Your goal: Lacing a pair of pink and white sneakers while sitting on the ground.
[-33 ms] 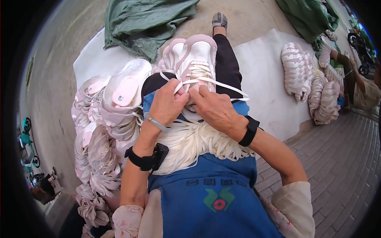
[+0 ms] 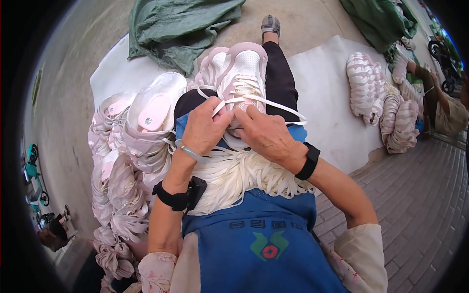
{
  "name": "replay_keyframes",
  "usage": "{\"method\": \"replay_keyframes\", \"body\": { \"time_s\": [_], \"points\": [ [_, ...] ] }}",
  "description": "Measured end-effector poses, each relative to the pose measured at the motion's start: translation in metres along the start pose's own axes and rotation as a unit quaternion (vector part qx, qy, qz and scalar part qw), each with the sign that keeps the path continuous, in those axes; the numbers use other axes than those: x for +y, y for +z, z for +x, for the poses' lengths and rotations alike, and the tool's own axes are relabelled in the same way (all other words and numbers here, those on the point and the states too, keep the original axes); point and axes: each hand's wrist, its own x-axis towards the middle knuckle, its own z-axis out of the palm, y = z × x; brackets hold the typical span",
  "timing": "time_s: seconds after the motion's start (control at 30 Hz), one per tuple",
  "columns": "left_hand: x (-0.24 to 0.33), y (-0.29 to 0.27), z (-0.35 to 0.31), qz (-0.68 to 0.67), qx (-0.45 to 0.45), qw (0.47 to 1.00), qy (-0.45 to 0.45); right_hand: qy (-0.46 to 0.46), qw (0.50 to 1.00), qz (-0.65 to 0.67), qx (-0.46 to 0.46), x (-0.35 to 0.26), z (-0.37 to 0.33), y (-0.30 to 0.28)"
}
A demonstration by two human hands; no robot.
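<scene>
A pale pink and white shoe upper (image 2: 248,62) rests on my lap, its toe pointing away from me, with more uppers close against its left side. White shoelace (image 2: 283,106) crosses its eyelets, and a loose length loops out to the right. My left hand (image 2: 207,126) is closed in a pinch on the lace at the left eyelet edge. Beside it, my right hand (image 2: 266,136) bends over the tongue, thumb and forefinger together; what lies between those fingertips is hidden. A thick bundle of cream laces (image 2: 244,173) lies across my lap below both hands.
Stacked pink and white uppers (image 2: 129,171) rise on my left. Green sheeting (image 2: 178,29) lies beyond on the floor. To the right are a white sheet (image 2: 330,93) and bundled uppers (image 2: 365,88). Another person's arm (image 2: 437,93) shows at the far right.
My right hand's fingers and forearm have shifted very slightly. The shoe upper, the laces and my left hand look almost unchanged.
</scene>
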Motion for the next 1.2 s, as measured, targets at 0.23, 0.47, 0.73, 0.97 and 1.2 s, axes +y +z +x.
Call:
{"method": "replay_keyframes", "body": {
  "time_s": [0.23, 0.47, 0.73, 0.97, 1.2],
  "points": [
    [-0.012, -0.087, -0.023, -0.386, 0.069, 0.908, -0.145, 0.109, 0.969, 0.177, 0.129, 0.051, -0.001, -0.029],
    [-0.067, -0.167, -0.079, -0.666, 0.258, 0.698, 0.045, 0.161, 0.954, 0.194, 0.164, 0.044, 0.013, -0.018],
    [-0.138, -0.213, -0.123, -0.756, 0.284, 0.572, 0.143, 0.036, 0.987, 0.099, 0.124, 0.033, 0.039, -0.006],
    [-0.125, -0.195, -0.118, -0.781, 0.217, 0.566, 0.148, 0.043, 0.986, 0.154, 0.042, 0.032, 0.052, -0.004],
    [-0.134, -0.188, -0.123, -0.762, 0.271, 0.576, 0.115, 0.134, 0.986, 0.100, 0.000, 0.032, 0.066, 0.000]
  ]
}}
